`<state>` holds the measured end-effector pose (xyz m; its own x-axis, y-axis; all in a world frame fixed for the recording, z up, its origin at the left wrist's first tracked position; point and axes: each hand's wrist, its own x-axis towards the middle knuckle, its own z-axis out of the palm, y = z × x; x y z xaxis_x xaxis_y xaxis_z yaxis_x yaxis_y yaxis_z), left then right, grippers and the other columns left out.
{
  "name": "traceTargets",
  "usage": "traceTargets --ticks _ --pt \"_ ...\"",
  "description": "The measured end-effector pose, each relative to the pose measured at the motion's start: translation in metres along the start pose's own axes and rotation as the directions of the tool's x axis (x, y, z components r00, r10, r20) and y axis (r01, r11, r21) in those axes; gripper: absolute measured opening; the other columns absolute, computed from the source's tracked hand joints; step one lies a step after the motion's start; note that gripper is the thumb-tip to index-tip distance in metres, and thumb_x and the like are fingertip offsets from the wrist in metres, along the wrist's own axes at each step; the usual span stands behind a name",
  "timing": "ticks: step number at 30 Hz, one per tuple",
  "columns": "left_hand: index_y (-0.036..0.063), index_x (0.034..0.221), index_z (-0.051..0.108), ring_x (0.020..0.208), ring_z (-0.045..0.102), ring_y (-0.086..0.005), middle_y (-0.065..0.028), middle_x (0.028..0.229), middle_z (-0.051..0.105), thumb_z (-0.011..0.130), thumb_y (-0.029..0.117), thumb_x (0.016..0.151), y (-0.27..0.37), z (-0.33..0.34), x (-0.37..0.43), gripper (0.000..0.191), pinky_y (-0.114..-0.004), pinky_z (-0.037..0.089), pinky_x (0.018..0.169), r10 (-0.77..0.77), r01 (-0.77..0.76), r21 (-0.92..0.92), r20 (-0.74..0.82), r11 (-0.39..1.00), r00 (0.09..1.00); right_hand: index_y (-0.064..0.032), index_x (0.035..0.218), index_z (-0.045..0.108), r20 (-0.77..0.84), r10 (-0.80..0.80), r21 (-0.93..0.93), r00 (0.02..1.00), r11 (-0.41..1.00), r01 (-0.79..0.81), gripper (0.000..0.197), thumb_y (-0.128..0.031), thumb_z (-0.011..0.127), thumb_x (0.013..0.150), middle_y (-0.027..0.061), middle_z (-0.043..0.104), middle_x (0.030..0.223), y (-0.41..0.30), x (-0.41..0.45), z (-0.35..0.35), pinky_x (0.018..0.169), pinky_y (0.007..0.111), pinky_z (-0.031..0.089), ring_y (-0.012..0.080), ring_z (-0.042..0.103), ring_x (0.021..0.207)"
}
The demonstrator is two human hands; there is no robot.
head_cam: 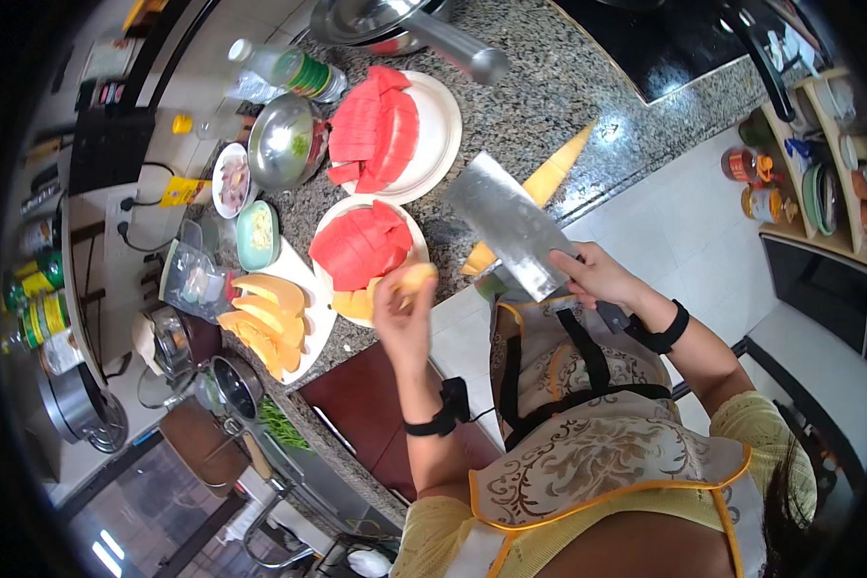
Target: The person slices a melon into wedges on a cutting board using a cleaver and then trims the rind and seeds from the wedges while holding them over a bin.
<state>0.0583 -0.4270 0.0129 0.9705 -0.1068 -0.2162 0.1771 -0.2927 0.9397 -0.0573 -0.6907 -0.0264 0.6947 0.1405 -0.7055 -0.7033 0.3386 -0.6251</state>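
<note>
My right hand (603,278) grips the dark handle of a cleaver (506,220), its broad blade held flat to my view near the counter's edge. A long, pointed orange melon strip (560,170) lies on the granite, partly hidden by the blade. In my left hand (404,318) is a piece of orange melon (417,277), pinched between the fingers above the nearer plate (420,242). That plate carries sliced watermelon (361,246) and some orange melon pieces (352,305). Further back, a second plate (437,137) bears more cut watermelon (372,134).
Melon wedges (271,318) rest on a white board (321,311) at the left. Behind are a green dish (258,235), a bowl of raw meat (233,180), a steel bowl (285,141) and a plastic bottle (289,68). A pan handle (462,47) juts over the counter near the black cooktop (650,43).
</note>
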Motion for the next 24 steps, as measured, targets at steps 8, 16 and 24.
traceTargets --ticks 8,16,24 --pt "-0.0035 0.109 0.061 0.07 0.062 -0.0156 -0.0107 0.092 0.068 0.08 0.013 0.079 -0.01 -0.041 0.021 0.038 -0.028 0.051 0.063 -0.016 0.042 0.28 -0.095 0.959 0.995 -0.0046 0.094 0.051 -0.075 0.043 -0.039 0.996 0.998 -0.046 0.029 -0.033 0.053 0.101 -0.0009 0.045 0.057 -0.022 -0.03 0.007 0.037 0.025 0.036 0.0074 0.041 0.039" --pt "-0.001 0.102 0.063 0.079 0.066 -0.0356 -0.0191 0.088 0.066 0.075 0.007 0.077 0.003 -0.026 0.027 0.03 -0.042 0.052 0.068 0.237 -0.2 0.678 0.04 0.707 0.971 -0.0029 0.101 0.052 -0.099 0.023 -0.062 0.995 0.998 -0.03 0.03 -0.033 0.054 0.101 0.0 0.046 0.056 -0.027 -0.034 0.019 0.037 0.026 0.037 0.0086 0.043 0.038" --pt "0.0039 0.1 0.065 0.081 0.065 -0.0362 -0.0154 0.094 0.064 0.071 0.01 0.079 0.004 -0.028 0.042 0.023 -0.045 0.053 0.069 0.404 -0.519 0.773 0.371 0.365 0.836 -0.0028 0.11 0.052 -0.128 0.005 -0.066 0.992 0.998 -0.014 0.032 -0.033 0.054 0.101 0.0005 0.048 0.056 -0.02 -0.034 0.022 0.037 0.026 0.038 0.0087 0.042 0.037"
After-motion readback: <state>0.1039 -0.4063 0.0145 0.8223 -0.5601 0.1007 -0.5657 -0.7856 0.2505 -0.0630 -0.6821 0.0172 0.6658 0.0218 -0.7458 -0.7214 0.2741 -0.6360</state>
